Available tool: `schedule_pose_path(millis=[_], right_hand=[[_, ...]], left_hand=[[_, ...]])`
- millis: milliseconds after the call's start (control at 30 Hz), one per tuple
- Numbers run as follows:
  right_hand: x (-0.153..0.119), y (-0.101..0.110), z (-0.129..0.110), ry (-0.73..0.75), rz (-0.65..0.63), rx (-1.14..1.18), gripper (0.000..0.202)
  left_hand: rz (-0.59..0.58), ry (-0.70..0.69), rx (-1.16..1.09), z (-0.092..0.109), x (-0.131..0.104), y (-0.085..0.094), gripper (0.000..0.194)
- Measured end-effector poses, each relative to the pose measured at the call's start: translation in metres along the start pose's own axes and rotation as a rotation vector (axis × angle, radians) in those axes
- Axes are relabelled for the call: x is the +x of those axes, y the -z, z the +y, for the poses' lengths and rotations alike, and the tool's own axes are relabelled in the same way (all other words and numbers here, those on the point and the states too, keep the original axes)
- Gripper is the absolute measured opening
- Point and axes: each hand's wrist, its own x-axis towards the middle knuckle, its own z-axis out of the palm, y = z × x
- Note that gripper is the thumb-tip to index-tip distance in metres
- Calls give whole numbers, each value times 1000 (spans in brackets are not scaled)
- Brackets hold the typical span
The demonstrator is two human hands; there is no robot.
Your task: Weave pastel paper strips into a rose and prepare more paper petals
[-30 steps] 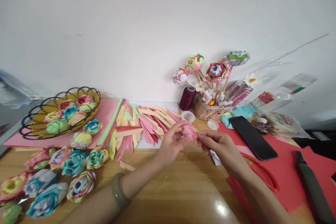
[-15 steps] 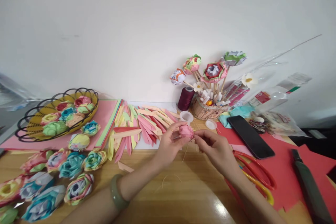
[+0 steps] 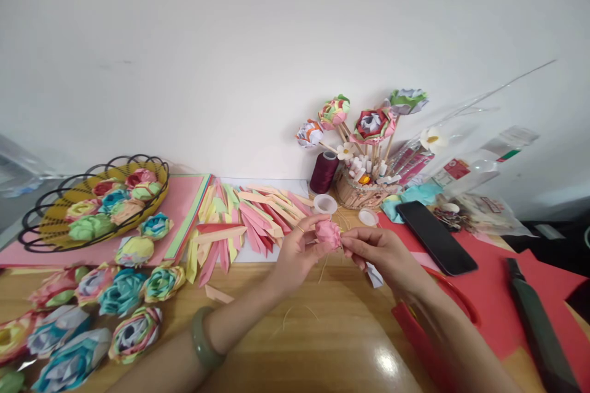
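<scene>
A small pink paper flower (image 3: 327,233) is gripped between the thumb and fingers of my left hand (image 3: 302,252). Just right of the flower's base, my right hand (image 3: 371,249) has its thumb and forefinger pinched together; what they hold is too small to make out. Thin yellowish thread (image 3: 324,269) hangs below the flower, and a loose loop of it lies on the table. Under the right hand a folded pale lilac paper piece (image 3: 375,276) shows in part.
Left: many-coloured paper flowers (image 3: 124,291) and a yellow basket (image 3: 50,227) of more. Behind my hands: folded paper strips (image 3: 258,215), a purple thread spool (image 3: 324,172), a pot (image 3: 359,192) of flowers on sticks. Right: a phone (image 3: 437,238), red paper (image 3: 495,307), partly hidden red-handled scissors (image 3: 461,298).
My right forearm now covers more of the scissors, hiding the yellow handle. The lilac paper piece has come into sight beneath the right hand. The flower remains in my left hand, slightly turned.
</scene>
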Motion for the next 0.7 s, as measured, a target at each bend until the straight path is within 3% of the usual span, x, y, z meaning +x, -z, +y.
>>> schedule_pose_path(millis=[233, 500, 700], right_hand=[[1, -6, -2, 107, 78, -108, 39], [4, -5, 6, 209, 59, -199, 35], [1, -7, 1, 170, 121, -216, 32]], left_hand=[[12, 45, -28, 1, 0, -1, 41], [28, 42, -45, -1, 1, -1, 40], [12, 34, -44, -2, 1, 0, 40]])
